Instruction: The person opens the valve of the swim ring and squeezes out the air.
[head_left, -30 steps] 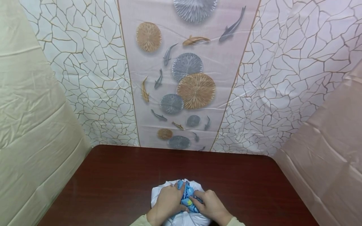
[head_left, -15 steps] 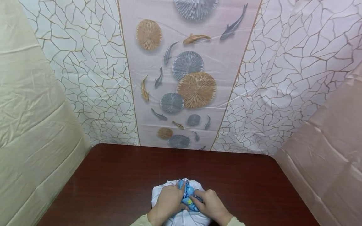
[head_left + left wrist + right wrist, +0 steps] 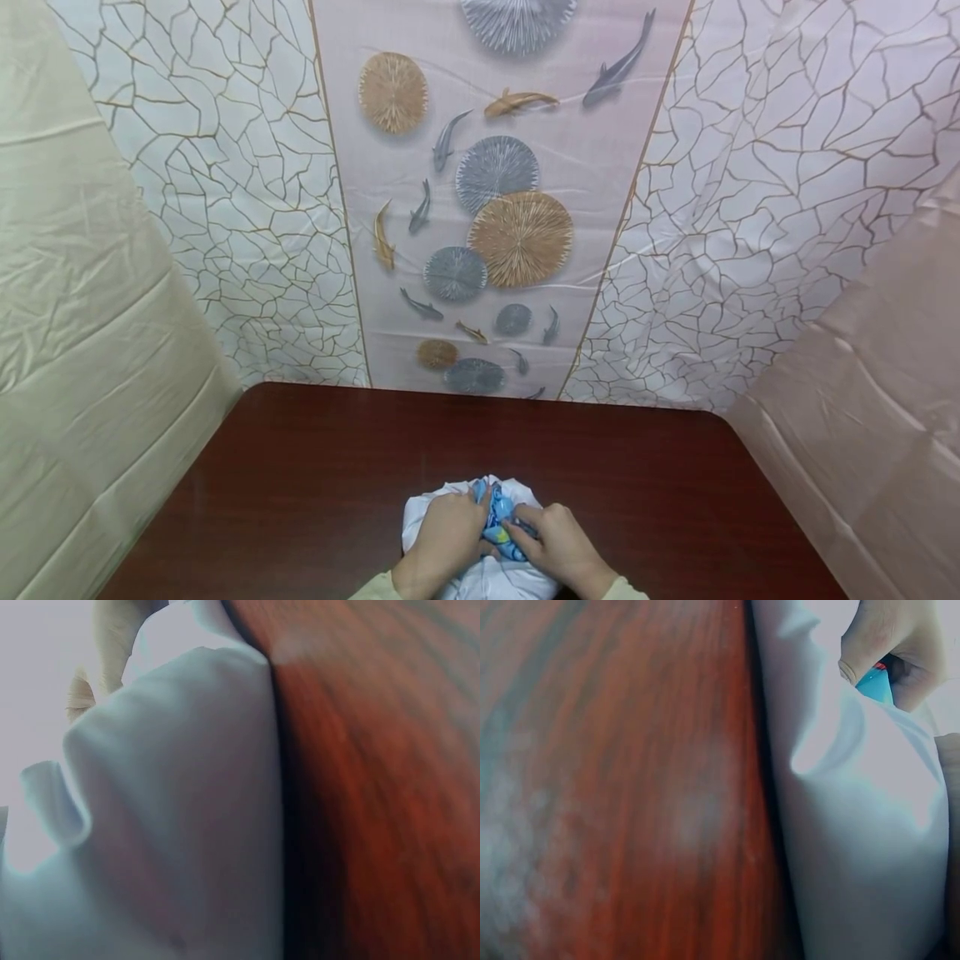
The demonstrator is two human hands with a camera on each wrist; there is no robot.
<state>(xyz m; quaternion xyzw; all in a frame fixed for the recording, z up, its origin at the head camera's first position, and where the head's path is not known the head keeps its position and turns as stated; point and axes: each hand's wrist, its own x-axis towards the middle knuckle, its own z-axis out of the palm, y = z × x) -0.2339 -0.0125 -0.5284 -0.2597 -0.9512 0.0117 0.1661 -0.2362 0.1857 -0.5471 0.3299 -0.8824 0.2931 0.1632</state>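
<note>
A soft white bundle (image 3: 495, 581), cloth-like and wrinkled, lies at the table's near middle. In its centre shows crumpled blue printed material (image 3: 498, 510) with a yellow patch; its kind is unclear. My left hand (image 3: 450, 533) rests over the bundle's left side, index finger and thumb at the edge of the blue material. How its other fingers lie is hidden. From the right, my right hand (image 3: 557, 546) pinches the blue material between thumb and curled fingers. The right wrist view shows a blue corner (image 3: 876, 685) among those fingers. White folds (image 3: 187, 787) cover most of the left wrist view.
The dark red-brown wooden table (image 3: 315, 467) spreads around the bundle. Behind it hangs a patterned cloth (image 3: 517, 317) with fish and round motifs. Beige fabric walls (image 3: 90, 350) flank the table on both sides.
Both hands keep almost the same place on the bundle and the blue material. The head view has tilted very slightly.
</note>
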